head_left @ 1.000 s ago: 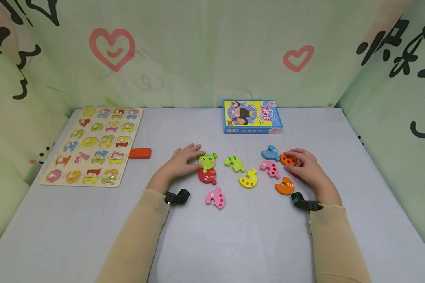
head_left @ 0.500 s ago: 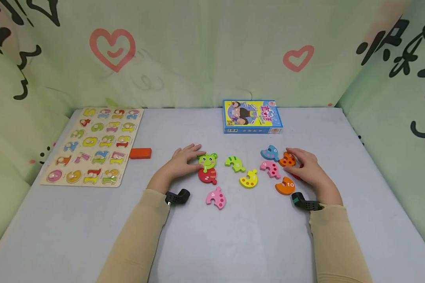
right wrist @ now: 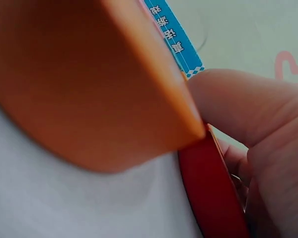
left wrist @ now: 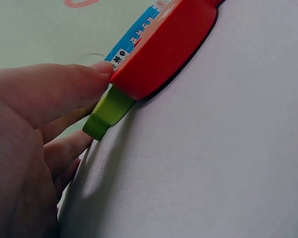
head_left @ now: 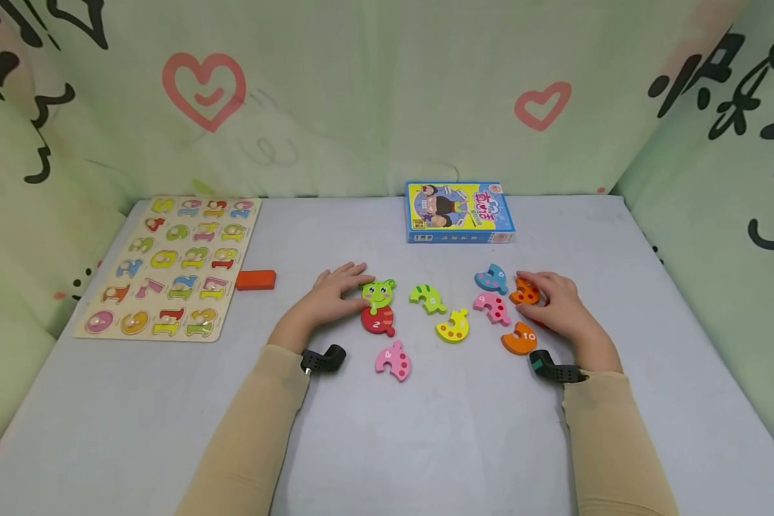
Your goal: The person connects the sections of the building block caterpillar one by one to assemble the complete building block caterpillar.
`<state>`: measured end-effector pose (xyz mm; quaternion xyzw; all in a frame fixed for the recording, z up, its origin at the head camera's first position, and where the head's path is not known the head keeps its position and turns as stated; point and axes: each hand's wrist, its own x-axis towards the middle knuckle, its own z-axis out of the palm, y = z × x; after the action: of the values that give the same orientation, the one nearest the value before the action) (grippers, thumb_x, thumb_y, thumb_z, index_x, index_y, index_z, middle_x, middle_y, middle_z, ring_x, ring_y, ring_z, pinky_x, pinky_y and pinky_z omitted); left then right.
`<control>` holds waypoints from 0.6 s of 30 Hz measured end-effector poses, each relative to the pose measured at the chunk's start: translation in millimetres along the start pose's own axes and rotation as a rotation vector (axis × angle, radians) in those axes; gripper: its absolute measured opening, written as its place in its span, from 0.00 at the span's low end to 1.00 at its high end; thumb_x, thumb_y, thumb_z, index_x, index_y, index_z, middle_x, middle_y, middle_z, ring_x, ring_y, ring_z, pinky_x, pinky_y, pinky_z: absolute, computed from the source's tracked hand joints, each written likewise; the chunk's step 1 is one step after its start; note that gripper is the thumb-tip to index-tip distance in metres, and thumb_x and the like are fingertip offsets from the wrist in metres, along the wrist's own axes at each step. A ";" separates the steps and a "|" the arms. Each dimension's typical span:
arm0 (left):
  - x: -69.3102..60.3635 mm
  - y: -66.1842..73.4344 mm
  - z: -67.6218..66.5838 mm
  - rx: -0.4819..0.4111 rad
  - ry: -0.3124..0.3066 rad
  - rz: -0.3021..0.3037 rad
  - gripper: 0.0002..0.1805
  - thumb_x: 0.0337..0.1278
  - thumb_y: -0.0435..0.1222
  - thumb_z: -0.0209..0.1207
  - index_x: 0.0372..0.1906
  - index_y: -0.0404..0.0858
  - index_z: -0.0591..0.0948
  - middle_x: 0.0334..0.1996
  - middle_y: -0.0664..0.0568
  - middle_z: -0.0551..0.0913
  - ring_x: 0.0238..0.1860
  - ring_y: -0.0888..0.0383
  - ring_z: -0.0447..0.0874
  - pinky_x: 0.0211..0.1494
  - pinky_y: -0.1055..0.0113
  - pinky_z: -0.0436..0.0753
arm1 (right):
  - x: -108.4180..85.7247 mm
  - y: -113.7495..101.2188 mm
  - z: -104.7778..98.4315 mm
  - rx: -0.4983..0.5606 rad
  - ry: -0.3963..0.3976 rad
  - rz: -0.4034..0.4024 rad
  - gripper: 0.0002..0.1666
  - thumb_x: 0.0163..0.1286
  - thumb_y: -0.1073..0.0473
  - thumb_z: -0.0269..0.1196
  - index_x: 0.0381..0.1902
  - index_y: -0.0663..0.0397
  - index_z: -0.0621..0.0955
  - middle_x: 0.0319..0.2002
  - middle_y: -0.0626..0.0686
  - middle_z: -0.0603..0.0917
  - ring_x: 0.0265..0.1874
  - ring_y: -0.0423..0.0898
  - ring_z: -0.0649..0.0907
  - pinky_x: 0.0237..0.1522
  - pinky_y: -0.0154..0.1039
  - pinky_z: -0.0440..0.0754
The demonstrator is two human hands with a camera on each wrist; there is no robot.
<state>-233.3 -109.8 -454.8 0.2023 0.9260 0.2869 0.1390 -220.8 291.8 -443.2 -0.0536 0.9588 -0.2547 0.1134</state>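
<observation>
In the head view my left hand (head_left: 331,297) rests beside a green animal-face puzzle piece (head_left: 378,295) and the red piece (head_left: 377,321) marked 2 joined below it. Its fingers lie loosely extended. In the left wrist view the thumb touches the red piece's edge. My right hand (head_left: 557,304) lies over a spotted orange piece (head_left: 524,291), index fingertip at its far side and thumb at its near side. Another red piece (right wrist: 208,181) shows near the right thumb and is mostly covered from above. Closest to that hand are an orange piece (head_left: 519,339) marked 10, a spotted pink piece (head_left: 493,308) and a blue piece (head_left: 491,279).
Between the hands lie a striped green piece (head_left: 428,298) and a yellow piece (head_left: 454,327). A pink piece (head_left: 394,360) lies nearer the person. A number board (head_left: 174,269) stands left, beside an orange block (head_left: 256,279). A blue and yellow box (head_left: 459,213) lies at the back.
My right fingers shift slightly over the spotted orange piece, and less of the red piece under that hand shows now. My left hand stays in place.
</observation>
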 end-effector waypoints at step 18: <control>-0.1 0.3 -0.5 0.001 -0.001 -0.006 0.29 0.55 0.50 0.53 0.64 0.49 0.67 0.70 0.53 0.57 0.72 0.53 0.44 0.72 0.47 0.39 | -14.7 -52.7 -8.7 0.102 0.074 0.032 0.37 0.60 0.55 0.58 0.67 0.50 0.60 0.61 0.64 0.54 0.58 0.61 0.62 0.55 0.60 0.70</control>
<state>-233.3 -109.8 -454.2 0.1998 0.9267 0.2858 0.1399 -206.3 252.8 -406.7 -0.0228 0.9489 -0.3031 0.0845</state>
